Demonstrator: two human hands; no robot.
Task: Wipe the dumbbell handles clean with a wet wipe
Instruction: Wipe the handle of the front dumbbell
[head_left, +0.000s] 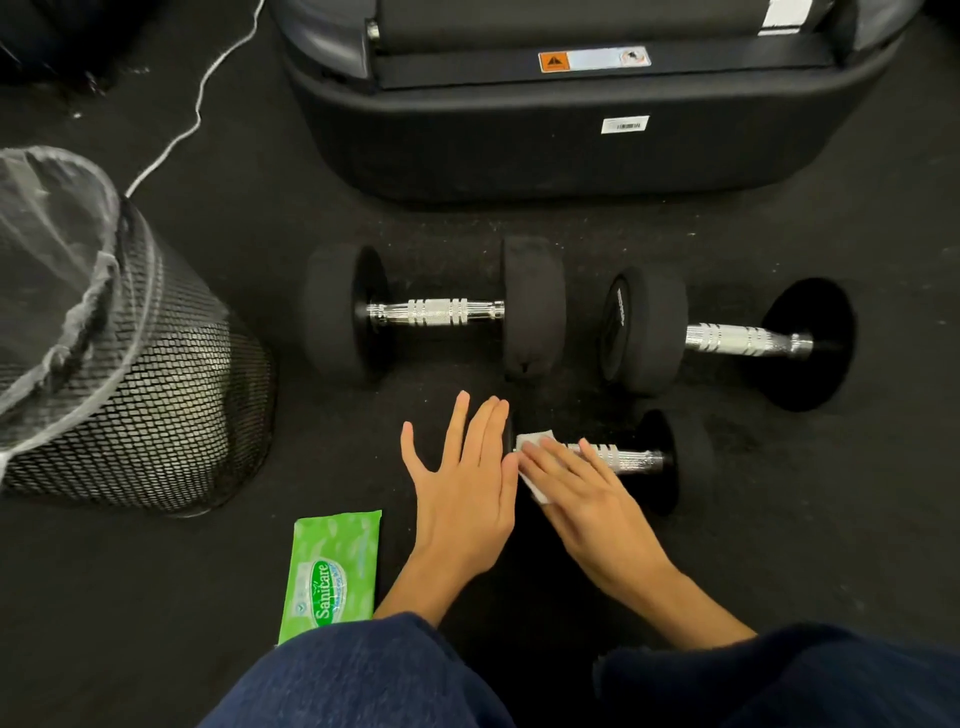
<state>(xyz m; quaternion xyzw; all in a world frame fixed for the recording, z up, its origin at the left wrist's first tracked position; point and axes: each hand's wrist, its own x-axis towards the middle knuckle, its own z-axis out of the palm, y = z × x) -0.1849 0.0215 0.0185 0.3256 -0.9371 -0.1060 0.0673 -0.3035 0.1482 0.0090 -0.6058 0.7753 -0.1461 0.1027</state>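
Note:
Three black dumbbells with chrome handles lie on the dark floor. The nearest dumbbell (631, 460) is under my hands. My right hand (587, 499) presses a white wet wipe (535, 441) against the left part of its handle. My left hand (462, 483) lies flat with fingers spread on that dumbbell's left weight, which it hides. A second dumbbell (436, 312) lies behind, and a third dumbbell (737, 340) lies to the right. A green pack of wet wipes (332, 571) rests on the floor left of my left wrist.
A black mesh bin (156, 395) lined with a clear bag stands at the left. The black base of an exercise machine (571, 135) fills the back. A white cable (192, 119) runs across the floor at the back left. My dark blue sleeves are at the bottom.

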